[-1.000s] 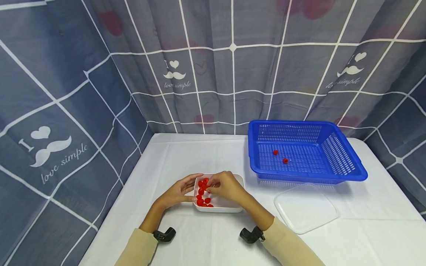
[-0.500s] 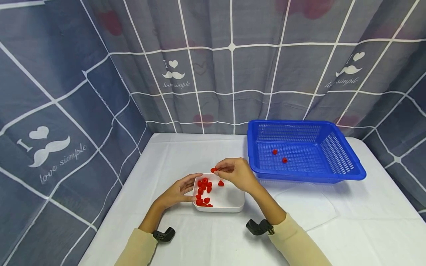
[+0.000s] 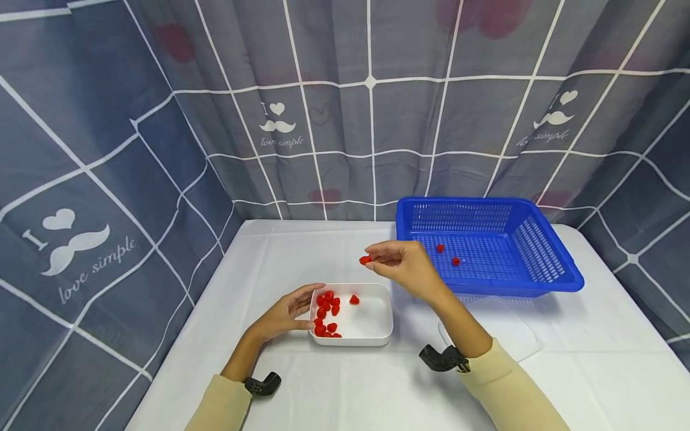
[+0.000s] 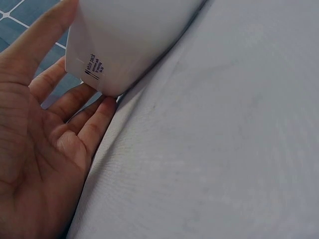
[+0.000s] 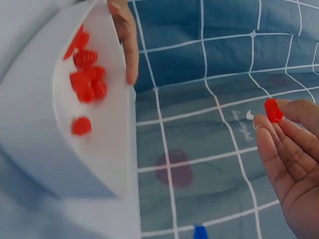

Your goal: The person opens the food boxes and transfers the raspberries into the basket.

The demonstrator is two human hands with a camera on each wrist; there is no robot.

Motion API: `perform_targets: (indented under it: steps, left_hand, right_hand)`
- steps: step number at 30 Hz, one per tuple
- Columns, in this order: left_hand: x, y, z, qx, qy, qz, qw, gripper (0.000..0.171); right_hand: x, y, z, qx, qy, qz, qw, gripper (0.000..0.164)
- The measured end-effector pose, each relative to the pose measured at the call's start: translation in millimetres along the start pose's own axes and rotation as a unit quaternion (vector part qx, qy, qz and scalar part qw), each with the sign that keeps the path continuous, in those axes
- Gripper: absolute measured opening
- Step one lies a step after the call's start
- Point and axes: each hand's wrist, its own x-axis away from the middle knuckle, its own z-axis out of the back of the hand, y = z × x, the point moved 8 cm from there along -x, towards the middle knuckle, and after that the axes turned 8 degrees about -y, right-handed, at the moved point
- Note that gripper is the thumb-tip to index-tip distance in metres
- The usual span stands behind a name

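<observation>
My right hand (image 3: 406, 263) pinches a red raspberry (image 5: 272, 110) between thumb and fingertips, raised above the table behind the white box. The open white plastic box (image 3: 369, 323) stands on the table, and several raspberries (image 3: 321, 313) lie mostly along its left side. A lone raspberry (image 3: 354, 300) lies nearer the box's middle. My left hand (image 3: 283, 314) holds the box's left end, thumb at the front and fingers toward the back. In the left wrist view, the fingers (image 4: 75, 102) touch the box wall (image 4: 124, 45), which bears small printed letters.
A blue perforated basket (image 3: 490, 284) stands at the back right, with two raspberries (image 3: 456, 261) on its floor. A clear flat lid (image 3: 501, 323) lies in front of it, partly behind my right forearm. A grey checked curtain (image 3: 345, 173) surrounds the white table (image 3: 345, 395).
My right hand has lifted a raspberry out of the box and moved up and right toward the basket. A raspberry now lies apart near the box's middle. My left hand has stayed at the box.
</observation>
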Motion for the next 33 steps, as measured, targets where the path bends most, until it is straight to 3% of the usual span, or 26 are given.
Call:
perform_targets:
  steps: [13,28,33]
  left_hand:
    - [-1.4,0.4,0.8,0.005,0.0,-0.001,1.0,0.082]
    - [-0.9,-2.4,2.6,0.0,0.004,0.002,1.0,0.082]
    - [-1.5,-3.8,2.6,-0.001,0.002,0.004,1.0,0.081]
  right_hand:
    - [9,7,58,0.012,-0.012,-0.05,0.999,0.02]
    - [17,43,109,0.074,-0.001,-0.107,0.991,0.027]
    - [18,54,122,0.064,0.002,-0.123,0.99,0.029]
